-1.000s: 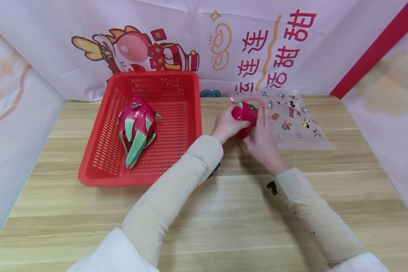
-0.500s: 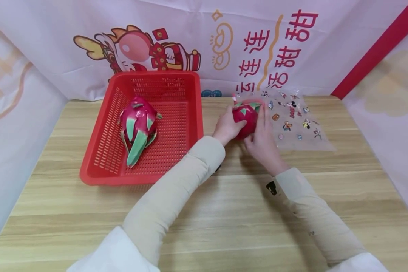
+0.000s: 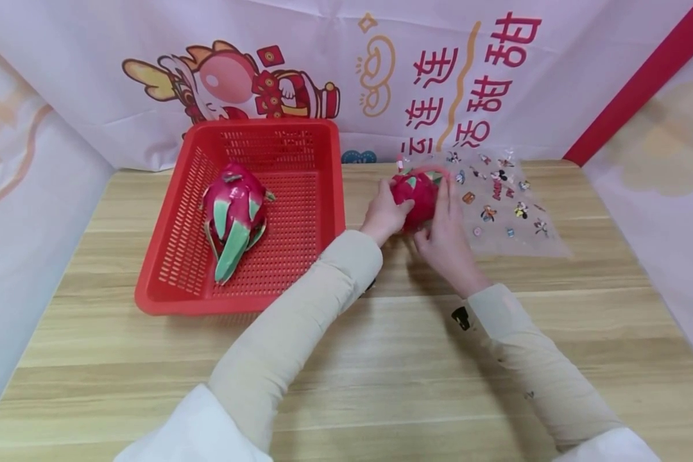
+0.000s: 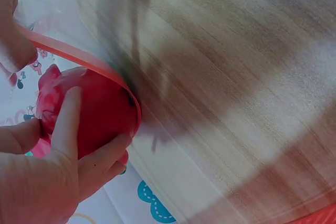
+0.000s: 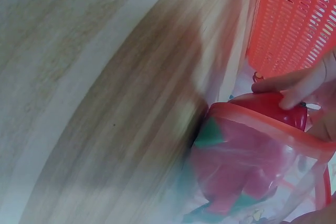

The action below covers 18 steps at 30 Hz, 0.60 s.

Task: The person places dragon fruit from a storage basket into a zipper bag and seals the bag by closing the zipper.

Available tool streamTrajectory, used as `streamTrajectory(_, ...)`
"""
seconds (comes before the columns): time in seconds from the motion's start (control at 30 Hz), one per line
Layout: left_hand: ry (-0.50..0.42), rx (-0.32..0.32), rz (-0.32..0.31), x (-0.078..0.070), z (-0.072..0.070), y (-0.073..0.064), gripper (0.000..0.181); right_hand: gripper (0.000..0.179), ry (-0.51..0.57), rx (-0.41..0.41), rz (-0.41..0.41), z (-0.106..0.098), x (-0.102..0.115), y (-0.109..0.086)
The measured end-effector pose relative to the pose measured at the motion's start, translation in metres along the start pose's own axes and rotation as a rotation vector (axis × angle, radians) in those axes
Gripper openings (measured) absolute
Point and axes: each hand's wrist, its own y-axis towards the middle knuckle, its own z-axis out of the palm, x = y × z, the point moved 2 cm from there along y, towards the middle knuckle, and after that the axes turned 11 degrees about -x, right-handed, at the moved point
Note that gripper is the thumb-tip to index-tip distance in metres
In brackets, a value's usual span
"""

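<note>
A dragon fruit [image 3: 418, 200], pink-red with green scales, lies partly inside the mouth of a clear zip bag [image 3: 496, 221] printed with small cartoon figures. My left hand [image 3: 385, 212] grips the fruit's near end, thumb and fingers spread round it, as the left wrist view also shows. The bag's red zip edge [image 4: 79, 53] loops over the fruit there. My right hand [image 3: 452, 244] holds that edge on the right side, its fingers pointing up along it. Through the film in the right wrist view, the fruit's green scales [image 5: 210, 132] show inside the bag [image 5: 231, 166].
To the left stands a red plastic basket [image 3: 150, 282] with a second dragon fruit [image 3: 233, 212] in it. A printed white cloth [image 3: 358, 38] hangs behind the wooden table [image 3: 393, 372]. The basket's perforated wall [image 5: 289, 30] rises close to my left hand.
The dragon fruit has turned in my left hand, so more green scales show at its top. My left hand has shifted slightly. The right hand keeps its place at the bag.
</note>
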Motion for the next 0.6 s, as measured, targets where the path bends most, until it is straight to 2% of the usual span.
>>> streamTrajectory(0.17,-0.057,-0.02,-0.003,0.0022,0.0005,-0.0011,0.072,0.106,0.008,0.007,0.016,-0.0006,0.0001,0.0006)
streamTrajectory(0.23,-0.051,-0.018,0.003,0.0026,0.001,-0.001,0.074,0.106,0.009,0.007,0.015,-0.0009,0.0004,0.0007)
streamTrajectory(0.33,-0.01,0.004,0.006,0.0025,0.0021,0.0002,0.075,0.105,0.007,0.006,0.011,-0.0015,0.0011,0.0007)
streamTrajectory(0.47,0.025,0.062,-0.008,0.0011,0.0036,0.0011,0.081,0.104,0.002,0.008,0.006,-0.0023,0.002,0.0006)
streamTrajectory(0.6,-0.003,0.064,-0.018,0.0012,0.0046,0.0005,0.08,0.104,-0.004,0.013,0.006,-0.0024,0.0017,0.0003)
